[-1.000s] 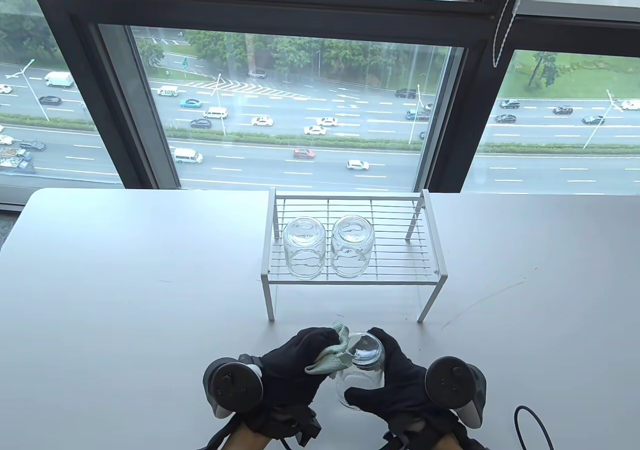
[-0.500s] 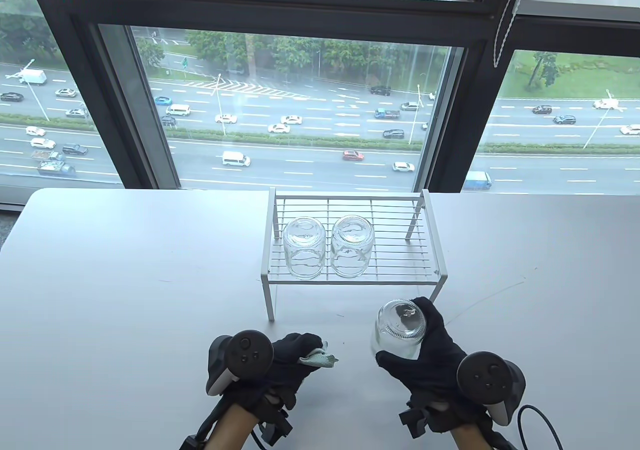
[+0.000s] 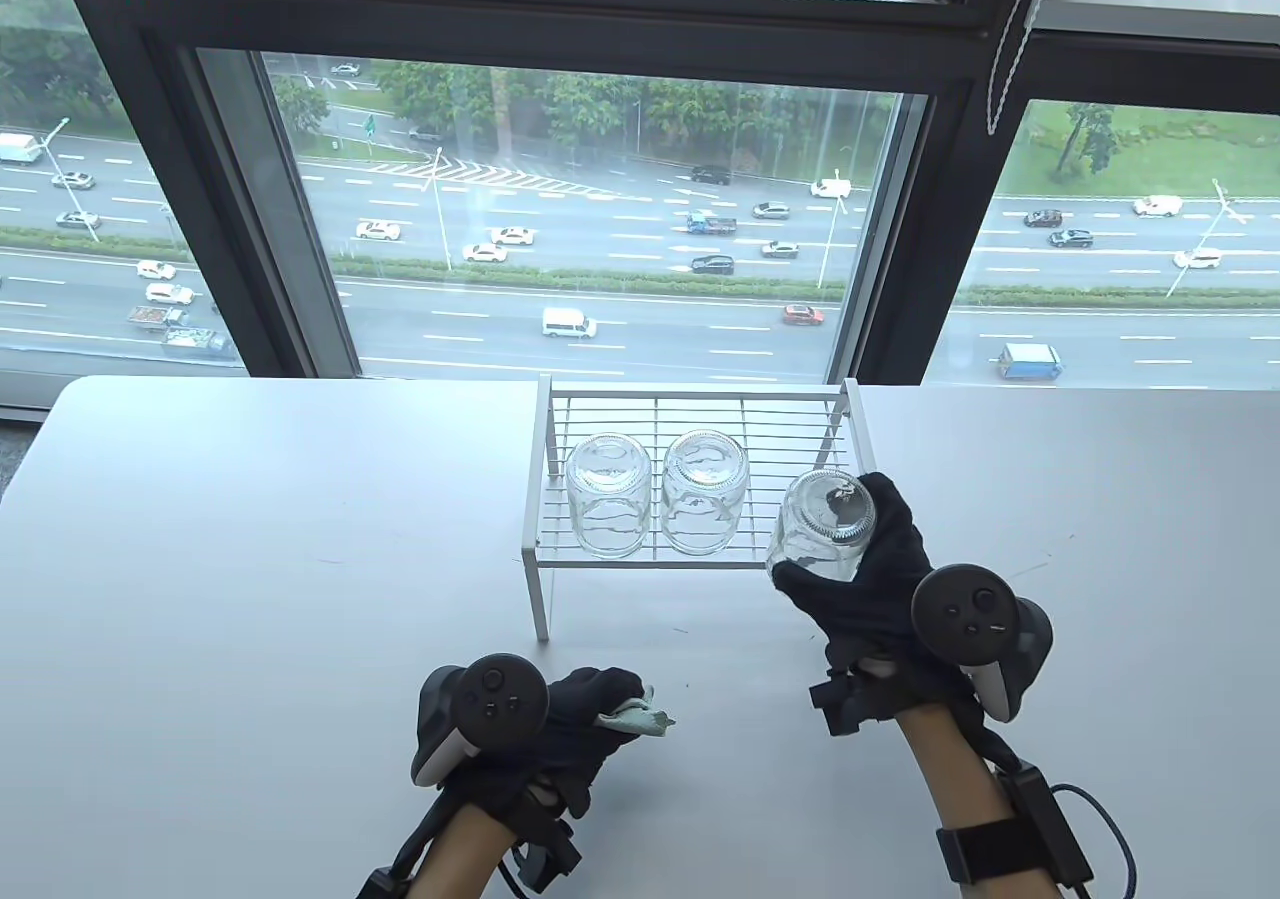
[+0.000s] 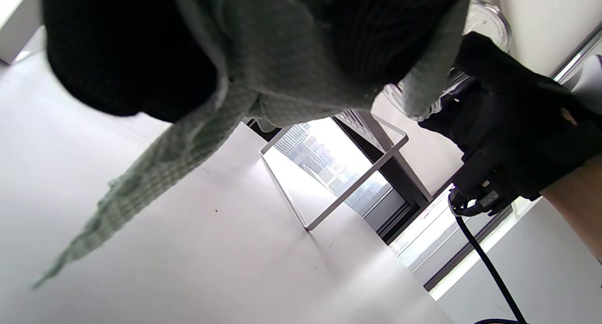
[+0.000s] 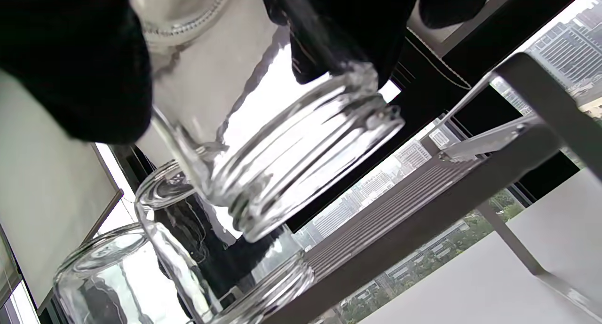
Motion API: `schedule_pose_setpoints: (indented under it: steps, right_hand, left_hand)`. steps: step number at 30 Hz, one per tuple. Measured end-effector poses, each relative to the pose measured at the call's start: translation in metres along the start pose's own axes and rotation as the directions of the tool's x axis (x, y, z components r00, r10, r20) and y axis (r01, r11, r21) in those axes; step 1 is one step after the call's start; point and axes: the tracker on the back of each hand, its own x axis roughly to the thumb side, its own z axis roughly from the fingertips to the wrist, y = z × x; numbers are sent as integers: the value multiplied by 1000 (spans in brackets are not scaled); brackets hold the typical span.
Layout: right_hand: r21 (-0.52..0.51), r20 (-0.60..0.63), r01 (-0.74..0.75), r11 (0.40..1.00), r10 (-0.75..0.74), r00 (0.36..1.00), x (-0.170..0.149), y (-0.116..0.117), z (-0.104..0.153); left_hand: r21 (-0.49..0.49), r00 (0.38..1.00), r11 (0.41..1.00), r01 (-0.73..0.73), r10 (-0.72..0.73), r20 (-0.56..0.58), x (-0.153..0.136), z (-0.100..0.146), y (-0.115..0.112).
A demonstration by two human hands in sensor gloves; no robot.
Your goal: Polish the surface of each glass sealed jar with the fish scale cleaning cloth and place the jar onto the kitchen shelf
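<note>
Gripping inverted glass jar [image 3: 820, 529] w/ R hand [image 3: 868, 567] over shelf [image 3: 858, 409] right end; L hand [image 3: 575, 729] pinching cloth [image 3: 640, 717] on table [image 3: 250, 539].

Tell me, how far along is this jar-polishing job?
Two jars already stand upside down on the shelf. The right hand holds a third jar at the shelf's right end, not yet set down. The left hand holds the cloth. No further jars show.

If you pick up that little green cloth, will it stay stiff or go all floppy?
Probably floppy: in the left wrist view the cloth droops in a limp tail from the left hand. It looks thin and bunched, so likely light. Its woven texture suggests it would not slip easily.
</note>
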Motion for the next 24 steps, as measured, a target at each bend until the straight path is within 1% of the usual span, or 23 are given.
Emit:
schedule_pose_setpoints:
  steps: [5, 10, 15, 24]
  right_hand:
    - [-5, -44, -6, 1000, 6, 999, -10, 13, -21]
    - [5, -76, -46, 999, 46, 996, -17, 26, -32]
    - [13, -105, -56, 998, 57, 993, -25, 36, -36]
    - [24, -94, -63, 998, 65, 993, -29, 39, -36]
  left_hand:
    - [3, 1000, 1000, -1, 1, -1, 0, 0, 1]
    - [2, 1000, 1000, 1, -1, -1, -1, 0, 1]
    - [4, 1000, 1000, 2, -2, -1, -1, 0, 2]
    - [-1, 1000, 1000, 6, -6, -6, -2, 0, 1]
